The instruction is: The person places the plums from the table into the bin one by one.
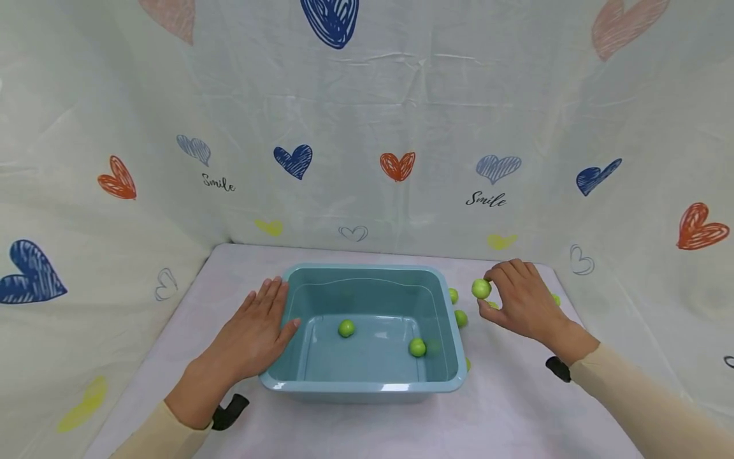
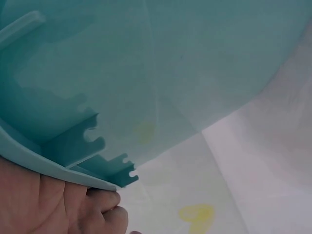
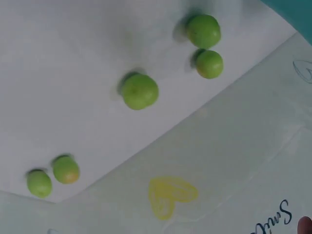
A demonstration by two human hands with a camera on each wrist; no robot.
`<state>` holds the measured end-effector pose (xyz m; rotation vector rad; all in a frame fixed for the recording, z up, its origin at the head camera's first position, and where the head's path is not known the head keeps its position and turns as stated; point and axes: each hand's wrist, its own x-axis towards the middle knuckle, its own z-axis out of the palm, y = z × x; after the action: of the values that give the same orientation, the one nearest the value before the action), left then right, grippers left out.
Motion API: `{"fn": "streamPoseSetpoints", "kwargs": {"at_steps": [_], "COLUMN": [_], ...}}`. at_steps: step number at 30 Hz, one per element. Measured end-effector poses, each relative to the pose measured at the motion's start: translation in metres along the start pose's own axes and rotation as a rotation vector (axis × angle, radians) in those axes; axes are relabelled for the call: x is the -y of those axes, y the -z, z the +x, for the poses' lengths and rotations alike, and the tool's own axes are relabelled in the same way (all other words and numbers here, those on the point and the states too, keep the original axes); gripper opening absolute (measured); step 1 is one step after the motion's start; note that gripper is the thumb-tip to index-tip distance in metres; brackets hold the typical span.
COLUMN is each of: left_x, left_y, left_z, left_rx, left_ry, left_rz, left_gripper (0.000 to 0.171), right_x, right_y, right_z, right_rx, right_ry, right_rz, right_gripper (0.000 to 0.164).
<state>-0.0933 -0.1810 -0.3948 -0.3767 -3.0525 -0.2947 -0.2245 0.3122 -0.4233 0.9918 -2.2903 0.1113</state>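
A light blue plastic basin (image 1: 367, 386) stands on the table, with two small round green fruits (image 1: 346, 328) lying apart on its floor. My left hand (image 1: 252, 335) rests with straight fingers on the basin's left rim; the left wrist view shows that hand (image 2: 63, 204) against the rim beside the ribbed outer wall (image 2: 170, 73). To the right of the basin, my right hand (image 1: 524, 306) pinches one green fruit (image 1: 481, 288) between thumb and fingertips, above the table. Only a fingertip (image 3: 305, 225) of it shows in the right wrist view, where the held fruit is out of sight.
Several loose green fruits (image 3: 140, 91) lie on the white-covered table (image 3: 63, 97) right of the basin, some partly hidden by its wall or my right hand. A pale curtain (image 1: 367, 95) printed with hearts surrounds the table's back and sides.
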Motion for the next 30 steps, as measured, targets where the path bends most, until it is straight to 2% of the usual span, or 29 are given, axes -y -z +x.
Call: {"fn": "streamPoseSetpoints", "kwargs": {"at_steps": [6, 14, 22, 30], "left_x": [0.002, 0.003, 0.002, 0.003], "left_y": [-0.003, -0.003, -0.003, -0.004], "left_z": [0.000, 0.001, 0.000, 0.000], "left_rx": [-0.008, -0.007, -0.021, -0.027], "left_ry": [-0.012, -0.016, -0.021, -0.020], "left_rz": [-0.009, -0.023, -0.037, -0.043], "left_gripper": [0.074, 0.074, 0.074, 0.074], "right_x": [0.010, 0.045, 0.074, 0.089], "right_y": [0.008, 0.006, -0.010, -0.026], "right_z": [0.037, 0.078, 0.097, 0.105], "right_rx": [-0.004, 0.038, 0.120, 0.155], "right_ry": [0.051, 0.132, 0.187, 0.199], "right_rz": [0.013, 0.087, 0.105, 0.092], "right_gripper": [0.045, 0.036, 0.035, 0.034]}}
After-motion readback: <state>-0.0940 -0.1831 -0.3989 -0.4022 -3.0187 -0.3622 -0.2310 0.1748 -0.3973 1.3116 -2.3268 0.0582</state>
